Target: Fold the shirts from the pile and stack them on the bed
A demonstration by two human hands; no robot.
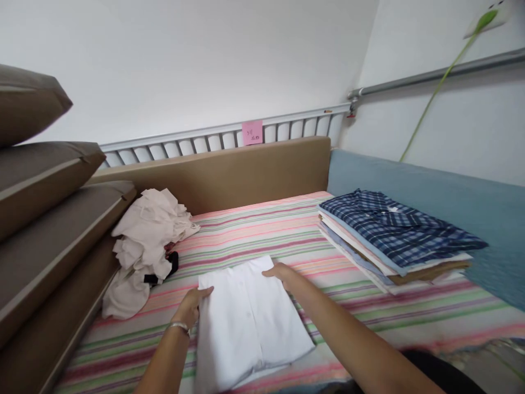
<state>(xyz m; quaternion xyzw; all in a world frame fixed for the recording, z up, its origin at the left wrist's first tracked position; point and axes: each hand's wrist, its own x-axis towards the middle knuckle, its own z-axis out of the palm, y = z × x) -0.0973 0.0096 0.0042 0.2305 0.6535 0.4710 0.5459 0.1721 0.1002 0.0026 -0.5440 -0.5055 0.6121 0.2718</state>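
A folded white shirt (250, 323) lies on the striped bedsheet (262, 235) in front of me. My left hand (191, 307) grips its upper left edge, fingers curled over the cloth; a bracelet sits on that wrist. My right hand (283, 273) rests on the shirt's upper right corner with the fingers bent down onto the fabric.
A stack of folded shirts (394, 241), a blue plaid one on top, sits at the right. A heap of cream clothes (143, 246) lies at the left beside stacked brown cushions (49, 219). A brown headboard (229, 175) and white railing run behind. A blue pad (451, 208) lines the right wall.
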